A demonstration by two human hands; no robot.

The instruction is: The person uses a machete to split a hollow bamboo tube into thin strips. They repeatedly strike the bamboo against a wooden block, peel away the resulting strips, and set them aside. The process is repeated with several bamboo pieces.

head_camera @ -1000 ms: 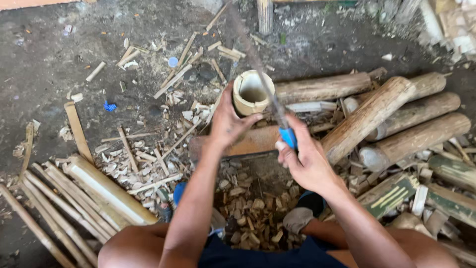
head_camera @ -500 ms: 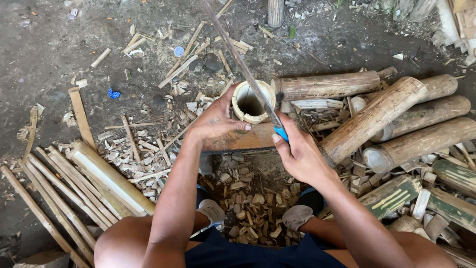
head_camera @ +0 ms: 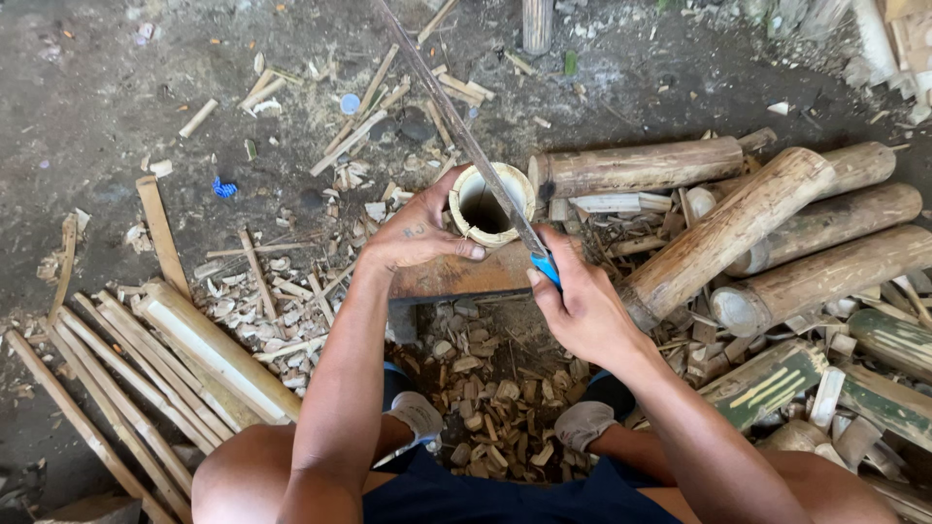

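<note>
My left hand (head_camera: 419, 233) wraps the bamboo tube (head_camera: 490, 204), which stands upright on the wood block (head_camera: 456, 277); it looks stiff, hollow and light, best held around its wall near the rim. My right hand (head_camera: 578, 306) is closed on the blade's (head_camera: 456, 126) blue handle (head_camera: 546, 267), blade slanting across the tube's mouth.

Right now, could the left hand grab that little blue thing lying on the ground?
Probably yes, with a stretch. The left hand grips the bamboo tube, and only loose chips lie between it and the blue scrap off to its left.
</note>
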